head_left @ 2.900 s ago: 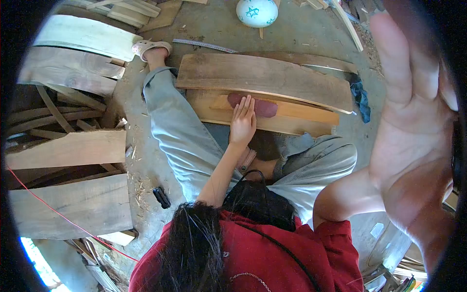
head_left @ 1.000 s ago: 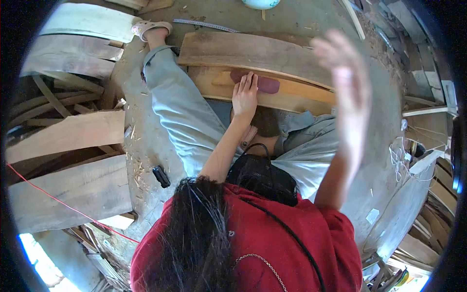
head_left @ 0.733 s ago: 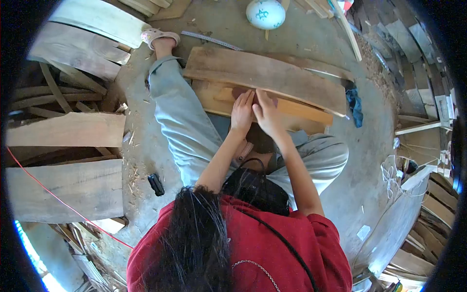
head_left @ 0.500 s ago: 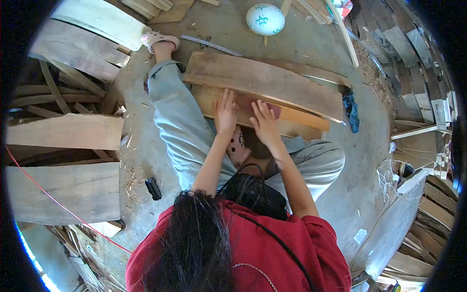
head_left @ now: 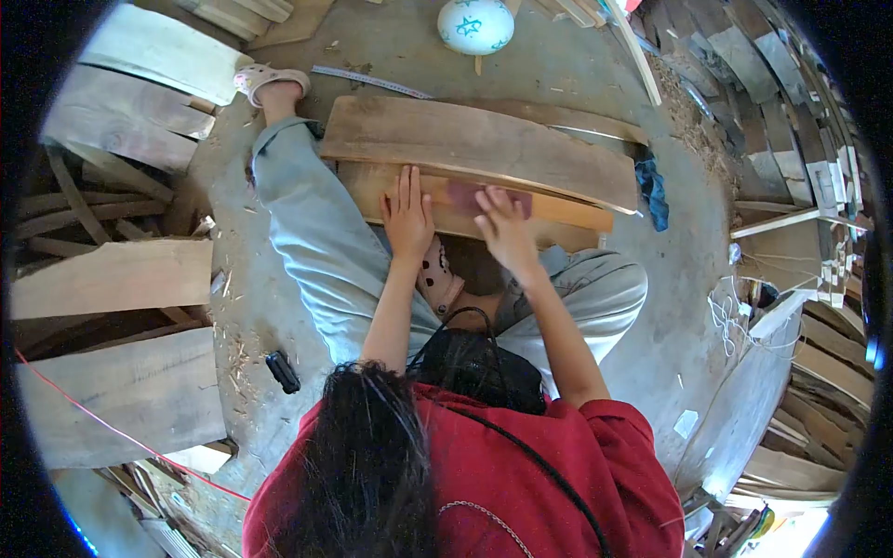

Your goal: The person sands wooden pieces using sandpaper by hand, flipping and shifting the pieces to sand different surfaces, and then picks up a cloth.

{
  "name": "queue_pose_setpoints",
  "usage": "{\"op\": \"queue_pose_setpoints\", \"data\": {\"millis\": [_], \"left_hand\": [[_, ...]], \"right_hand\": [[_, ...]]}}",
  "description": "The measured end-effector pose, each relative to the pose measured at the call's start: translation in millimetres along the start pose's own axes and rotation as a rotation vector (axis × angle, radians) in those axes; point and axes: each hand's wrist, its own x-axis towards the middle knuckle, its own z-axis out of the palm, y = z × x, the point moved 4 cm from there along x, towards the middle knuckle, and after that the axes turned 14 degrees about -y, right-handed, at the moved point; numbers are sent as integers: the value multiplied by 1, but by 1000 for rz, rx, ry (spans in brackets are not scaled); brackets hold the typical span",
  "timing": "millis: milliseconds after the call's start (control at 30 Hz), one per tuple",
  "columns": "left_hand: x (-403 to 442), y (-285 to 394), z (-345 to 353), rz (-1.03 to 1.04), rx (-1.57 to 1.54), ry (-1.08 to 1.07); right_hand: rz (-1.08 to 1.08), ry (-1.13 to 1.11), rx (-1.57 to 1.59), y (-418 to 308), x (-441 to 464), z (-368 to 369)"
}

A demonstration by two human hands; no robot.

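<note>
My left hand (head_left: pixel 407 216) lies flat on the left part of a light wooden strip (head_left: pixel 572 214), fingers stretched forward. On the same strip, to its right, is a dark red sanding sheet (head_left: pixel 463 197). My right hand (head_left: pixel 507 231) rests over the right part of that sheet, fingers apart and slightly bent; whether it grips the sheet is not visible. Beneath the strip is a pale board (head_left: pixel 451 221), and a wide brown plank (head_left: pixel 474 149) lies along their far side.
A white ball with green stars (head_left: pixel 475 25) and a measuring tape (head_left: pixel 372 81) are beyond the planks. A blue cloth (head_left: pixel 653 193) lies right of them. Stacked boards (head_left: pixel 121 395) stand at the left, with a black object (head_left: pixel 282 372) on the floor nearby. A white cord (head_left: pixel 730 321) lies at right.
My right hand has come down from the raised position at the right onto the red sheet. My left hand has moved off the sheet to the left, onto the wood.
</note>
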Motion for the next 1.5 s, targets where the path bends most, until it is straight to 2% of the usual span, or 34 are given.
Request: {"op": "queue_pose_setpoints", "data": {"millis": [100, 200, 333, 433, 500, 567, 667, 700, 767, 867, 900, 967, 1033, 1067, 1133, 1167, 1200, 1233, 1300, 1400, 1433, 1500], "left_hand": [[1, 1, 5, -20, -3, 6], [-2, 0, 6, -47, -1, 22], [0, -2, 9, -45, -11, 13], [1, -4, 3, -15, 27, 5], [1, -1, 3, -8, 30, 23], [1, -2, 5, -23, 21, 47], [2, -2, 6, -39, 21, 43], [1, -2, 6, -41, 20, 53], [3, -3, 4, -40, 29, 76], [2, -7, 3, -31, 7, 34], [2, -8, 4, -31, 4, 43], [2, -8, 7, -45, -15, 65], [2, -6, 6, -56, -6, 74], [2, -5, 5, -62, 0, 79], [2, -5, 8, -67, 15, 89], [2, -6, 8, -62, 27, 93], [2, -6, 8, -62, 31, 92], [3, -6, 9, -62, 34, 93], [1, -4, 9, -61, 38, 92], [3, -7, 6, -42, 45, 91], [3, -7, 8, -41, 39, 91], [1, -7, 8, -39, 28, 97]], "right_hand": [[207, 188, 38, 71, -38, -32], [359, 211, -22, 92, -41, -35], [133, 115, 30, 6, -7, -14], [-13, 126, -76, 1, -8, -11], [280, -91, 1, 49, -23, -39], [422, 26, -41, 96, -47, -70], [440, 113, -214, 140, -45, -51], [625, -184, -50, 91, -33, -67], [383, -104, -35, 49, -11, -32], [21, 163, -86, 20, -2, -5], [-58, 312, 48, 29, -6, -16], [399, -38, 86, 75, -29, -42], [566, 82, 29, 137, -54, -62], [569, 204, 16, 160, -60, -61], [566, 451, -4, 155, -61, -76], [647, 356, -21, 152, -55, -66], [645, 319, 44, 108, -44, -69], [673, 91, 78, 91, -30, -55], [350, 245, 72, 50, -10, -19], [148, 383, 220, 56, -14, -30], [367, 280, 158, 90, -25, -37], [598, 415, 257, 141, -56, -65]]}}
